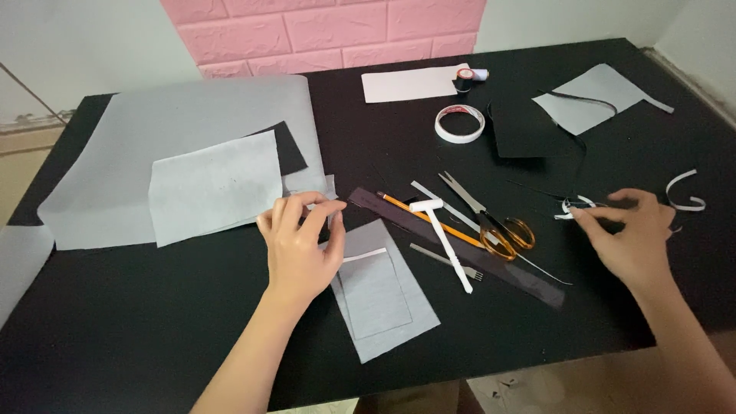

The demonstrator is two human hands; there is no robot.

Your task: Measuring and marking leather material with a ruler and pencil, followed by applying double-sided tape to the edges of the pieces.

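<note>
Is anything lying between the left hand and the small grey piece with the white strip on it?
Nothing visible does. The left hand sits at the top left corner of the grey piece, partly over its edge, fingers pinched near the white strip. The white tool, pencil and scissors lie off to the right.

One scissors point(491, 222), one tape roll point(460, 123), one pencil point(429, 220), one thread spool point(471, 75).

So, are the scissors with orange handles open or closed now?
Open. The scissors lie flat on the black table, and their two blades spread apart in a V toward the tape roll.
</note>
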